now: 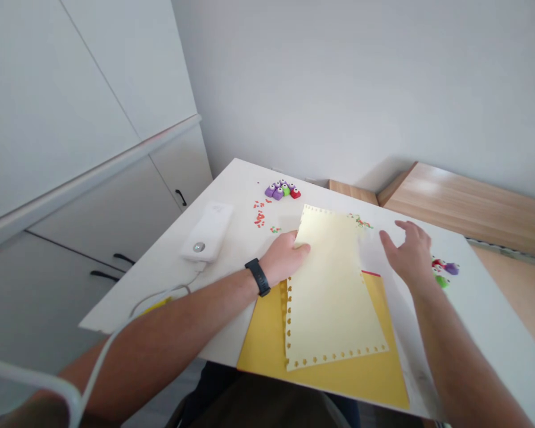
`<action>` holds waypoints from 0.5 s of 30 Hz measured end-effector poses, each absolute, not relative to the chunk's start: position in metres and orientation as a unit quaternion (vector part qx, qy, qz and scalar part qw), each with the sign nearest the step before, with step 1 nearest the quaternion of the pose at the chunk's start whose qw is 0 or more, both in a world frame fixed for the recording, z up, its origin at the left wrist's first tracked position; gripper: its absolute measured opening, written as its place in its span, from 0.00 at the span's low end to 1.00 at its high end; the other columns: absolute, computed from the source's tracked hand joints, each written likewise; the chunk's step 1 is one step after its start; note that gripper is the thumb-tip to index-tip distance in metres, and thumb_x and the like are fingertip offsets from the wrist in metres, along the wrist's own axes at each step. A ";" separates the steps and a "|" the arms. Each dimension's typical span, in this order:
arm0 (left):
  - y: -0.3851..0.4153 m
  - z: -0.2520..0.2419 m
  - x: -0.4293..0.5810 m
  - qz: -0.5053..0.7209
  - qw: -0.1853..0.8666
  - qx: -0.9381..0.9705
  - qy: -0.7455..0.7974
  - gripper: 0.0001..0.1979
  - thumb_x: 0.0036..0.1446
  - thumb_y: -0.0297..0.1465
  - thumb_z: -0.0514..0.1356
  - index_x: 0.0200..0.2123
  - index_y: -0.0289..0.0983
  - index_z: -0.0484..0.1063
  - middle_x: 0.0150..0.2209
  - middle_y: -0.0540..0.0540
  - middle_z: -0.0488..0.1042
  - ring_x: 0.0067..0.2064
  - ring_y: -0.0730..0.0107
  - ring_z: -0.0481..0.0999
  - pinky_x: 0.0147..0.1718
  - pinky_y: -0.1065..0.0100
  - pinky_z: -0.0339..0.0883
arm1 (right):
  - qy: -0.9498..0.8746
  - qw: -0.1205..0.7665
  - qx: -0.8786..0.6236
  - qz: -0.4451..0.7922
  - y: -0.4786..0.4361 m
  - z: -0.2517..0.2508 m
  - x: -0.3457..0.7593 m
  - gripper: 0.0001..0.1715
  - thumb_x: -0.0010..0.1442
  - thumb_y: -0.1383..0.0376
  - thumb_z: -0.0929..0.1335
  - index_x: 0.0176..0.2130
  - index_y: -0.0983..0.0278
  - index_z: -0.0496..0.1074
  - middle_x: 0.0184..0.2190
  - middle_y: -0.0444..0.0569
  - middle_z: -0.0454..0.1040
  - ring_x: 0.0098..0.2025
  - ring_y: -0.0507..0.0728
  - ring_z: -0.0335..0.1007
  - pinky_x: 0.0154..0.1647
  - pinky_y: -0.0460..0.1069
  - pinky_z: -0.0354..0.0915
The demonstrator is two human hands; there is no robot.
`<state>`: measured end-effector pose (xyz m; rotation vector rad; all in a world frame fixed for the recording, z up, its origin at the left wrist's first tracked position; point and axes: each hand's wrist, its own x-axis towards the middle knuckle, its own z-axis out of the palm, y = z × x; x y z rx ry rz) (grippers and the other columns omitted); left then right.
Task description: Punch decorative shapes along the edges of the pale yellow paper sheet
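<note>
A pale yellow sheet of paper [334, 291], with small shapes punched along its edges, is held up at its left side by my left hand [285, 258]. The thumb lies on the front of the sheet and the other fingers are hidden behind it. Under the paper, a darker yellow folder or board [267, 339] rests at the table's front edge. My right hand [408, 249] is off the sheet to its right, fingers apart and holding nothing. Just beyond that hand sit several small red, purple and green punches [446, 267], partly covered by it.
Several purple, green and red punches [283, 190] stand at the back of the white table [236, 178]. Red paper bits [259, 219] and green and orange bits [361, 221] lie scattered. A white power bank [207, 232] with a cable is on the left. Wooden furniture [472, 202] adjoins the right.
</note>
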<state>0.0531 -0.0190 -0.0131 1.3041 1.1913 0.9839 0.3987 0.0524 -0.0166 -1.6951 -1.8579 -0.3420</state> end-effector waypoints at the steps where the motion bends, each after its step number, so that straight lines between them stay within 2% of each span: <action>1: -0.019 -0.014 0.053 0.411 0.535 0.544 0.500 0.18 0.60 0.32 0.61 0.51 0.35 0.81 0.46 0.40 0.86 0.44 0.54 0.86 0.39 0.63 0.79 | -0.720 0.304 -0.613 -0.112 0.057 -0.009 0.383 0.32 0.64 0.47 0.69 0.58 0.64 0.73 0.57 0.66 0.76 0.66 0.73 0.67 0.69 0.71 0.58; 4: -0.020 -0.015 0.053 0.408 0.551 0.534 0.495 0.17 0.61 0.32 0.60 0.50 0.36 0.81 0.46 0.40 0.86 0.42 0.54 0.86 0.38 0.63 0.79 | -0.763 0.306 -0.566 -0.061 0.075 0.017 0.332 0.29 0.65 0.49 0.70 0.57 0.64 0.74 0.55 0.64 0.79 0.61 0.71 0.72 0.66 0.68 0.64; 7: -0.019 -0.014 0.053 0.400 0.557 0.530 0.498 0.16 0.60 0.31 0.61 0.50 0.36 0.80 0.47 0.39 0.86 0.44 0.54 0.87 0.38 0.63 0.80 | -0.785 0.305 -0.538 -0.024 0.099 0.037 0.284 0.27 0.65 0.52 0.70 0.56 0.66 0.76 0.55 0.63 0.80 0.60 0.71 0.74 0.66 0.66 0.65; 11: -0.018 -0.011 0.053 0.396 0.544 0.534 0.512 0.14 0.59 0.31 0.63 0.47 0.35 0.81 0.44 0.39 0.86 0.43 0.54 0.86 0.40 0.63 0.79 | -0.804 0.240 -0.542 0.048 0.134 0.042 0.229 0.26 0.66 0.56 0.71 0.58 0.66 0.75 0.58 0.60 0.80 0.59 0.68 0.76 0.64 0.61 0.68; 15: -0.018 -0.009 0.053 0.391 0.531 0.535 0.527 0.13 0.58 0.31 0.63 0.46 0.36 0.81 0.42 0.39 0.86 0.43 0.54 0.85 0.42 0.62 0.79 | -0.814 0.148 -0.558 0.067 0.160 0.029 0.191 0.25 0.64 0.60 0.72 0.58 0.65 0.75 0.57 0.58 0.81 0.57 0.65 0.78 0.62 0.58 0.68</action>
